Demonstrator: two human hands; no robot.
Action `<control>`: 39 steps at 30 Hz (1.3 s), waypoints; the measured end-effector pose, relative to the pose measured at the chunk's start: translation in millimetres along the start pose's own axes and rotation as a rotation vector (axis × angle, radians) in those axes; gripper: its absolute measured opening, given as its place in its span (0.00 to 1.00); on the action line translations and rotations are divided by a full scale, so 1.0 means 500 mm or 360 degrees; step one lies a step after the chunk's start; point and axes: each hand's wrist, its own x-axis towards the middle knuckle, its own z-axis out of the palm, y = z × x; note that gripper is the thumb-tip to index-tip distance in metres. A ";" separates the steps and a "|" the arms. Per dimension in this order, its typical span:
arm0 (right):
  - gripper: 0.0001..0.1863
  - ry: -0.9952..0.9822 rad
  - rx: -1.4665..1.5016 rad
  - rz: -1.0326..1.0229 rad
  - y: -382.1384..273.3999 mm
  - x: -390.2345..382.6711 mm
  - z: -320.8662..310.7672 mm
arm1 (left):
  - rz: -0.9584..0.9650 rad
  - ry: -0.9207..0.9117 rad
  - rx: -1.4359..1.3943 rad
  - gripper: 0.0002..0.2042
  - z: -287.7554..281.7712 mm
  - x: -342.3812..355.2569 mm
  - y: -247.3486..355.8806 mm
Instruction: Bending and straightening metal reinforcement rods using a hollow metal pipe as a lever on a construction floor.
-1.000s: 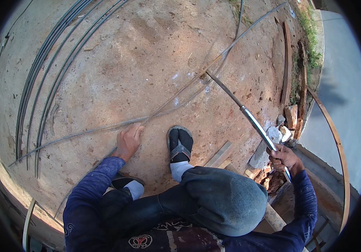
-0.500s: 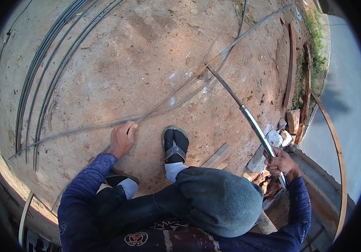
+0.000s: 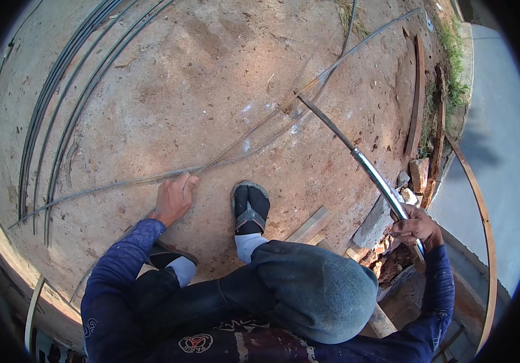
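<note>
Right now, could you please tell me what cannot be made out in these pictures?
Head view: whether the left hand grips or only touches the thin rod; the back of the hand hides its palm.
Head view: the part of the long-handled tool inside the right hand; fingers cover it.
Head view: how the tool's tip meets the rod; too small.
Head view: the upper ends of the bundled rods; cut off by the top edge.
</note>
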 end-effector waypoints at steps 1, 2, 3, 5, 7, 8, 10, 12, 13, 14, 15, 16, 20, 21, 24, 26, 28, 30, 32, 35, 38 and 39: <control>0.12 -0.0004 -0.0018 -0.0001 -0.004 -0.001 -0.004 | 0.0011 -0.0001 -0.0010 0.21 0.000 0.000 -0.001; 0.12 -0.0008 -0.0035 -0.0002 -0.006 -0.002 -0.008 | 0.0006 0.0001 -0.0013 0.21 -0.003 -0.001 -0.002; 0.12 -0.0009 -0.0040 0.0000 -0.007 -0.002 -0.013 | -0.0021 -0.0041 -0.0027 0.21 -0.007 -0.002 -0.002; 0.14 -0.0100 -0.0068 -0.0032 -0.010 -0.001 -0.026 | -0.0049 -0.0078 -0.0046 0.21 -0.008 0.000 -0.004; 0.14 -0.0095 -0.0046 -0.0008 -0.025 -0.005 -0.039 | -0.0070 -0.0114 -0.0049 0.21 -0.007 0.001 -0.007; 0.14 -0.0090 -0.0018 0.0014 -0.032 -0.007 -0.042 | -0.0073 -0.0117 -0.0049 0.21 -0.008 0.002 -0.005; 0.15 -0.0085 -0.0020 0.0047 -0.041 -0.011 -0.042 | -0.0088 -0.0122 -0.0079 0.22 -0.012 0.003 0.002; 0.15 -0.0048 -0.0028 0.0068 -0.036 -0.012 -0.039 | -0.0081 -0.0123 -0.0067 0.22 -0.010 0.001 -0.008; 0.15 -0.0048 -0.0031 0.0065 -0.035 -0.013 -0.030 | -0.0070 -0.0123 -0.0057 0.22 -0.008 0.003 -0.014; 0.15 -0.0050 -0.0055 0.0046 -0.036 -0.016 -0.018 | -0.0069 -0.0119 -0.0058 0.22 -0.009 0.001 -0.016; 0.14 -0.0052 -0.0079 0.0027 -0.038 -0.020 -0.006 | -0.0022 -0.0063 -0.0082 0.22 -0.009 -0.002 -0.018; 0.14 -0.0059 -0.0031 0.0049 -0.043 -0.029 0.002 | 0.0028 -0.0008 -0.0110 0.22 -0.007 -0.003 -0.020; 0.13 -0.0043 0.0175 0.0112 -0.073 -0.064 0.057 | -0.0099 -0.0174 -0.0081 0.22 -0.022 -0.003 -0.020; 0.13 -0.0045 0.0174 0.0113 -0.075 -0.067 0.070 | -0.0070 -0.0089 -0.0109 0.22 -0.015 -0.009 -0.025; 0.12 -0.0052 0.0335 0.0127 -0.085 -0.079 0.101 | -0.0068 -0.0050 -0.0133 0.22 -0.013 -0.007 -0.026; 0.12 -0.0002 0.0314 0.0118 -0.089 -0.084 0.121 | -0.0096 -0.0105 -0.0124 0.22 -0.015 -0.007 -0.028; 0.11 0.0055 0.0268 0.0081 -0.098 -0.084 0.141 | -0.0081 -0.0020 -0.0036 0.24 -0.008 -0.006 -0.029; 0.11 0.0093 0.0232 0.0104 -0.106 -0.084 0.161 | -0.0141 -0.0074 -0.0013 0.24 -0.008 -0.006 -0.027; 0.11 0.0136 0.0190 0.0121 -0.111 -0.082 0.177 | -0.0197 -0.0121 0.0006 0.24 -0.007 -0.003 -0.026; 0.12 0.0211 0.0110 0.0126 -0.103 -0.081 0.198 | -0.0245 -0.0152 0.0029 0.24 0.001 0.003 -0.023; 0.12 0.0178 -0.0004 0.0168 -0.091 -0.066 0.205 | -0.0208 -0.0107 0.0027 0.24 -0.001 -0.001 -0.025; 0.12 0.0163 -0.0005 0.0168 -0.088 -0.058 0.207 | -0.0252 -0.0125 0.0038 0.24 -0.004 -0.003 -0.026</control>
